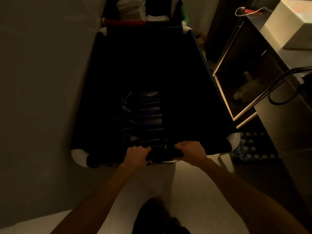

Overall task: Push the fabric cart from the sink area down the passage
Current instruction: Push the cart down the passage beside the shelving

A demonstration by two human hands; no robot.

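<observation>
Gripping the cart's near rim

Head view: both hands are clutching the dark cart [152,68] at its near edge, left hand [136,154] and right hand [190,149] curled around the fabric rim. Cart is sitting between wall [42,81] and steel counter [270,56].

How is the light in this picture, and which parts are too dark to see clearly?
Head view: dim, warm light; the fabric cart interior is nearly black, only folded contents faintly glint; both hands, left hand and right hand, are readable; wide-angle bending at edges.
</observation>
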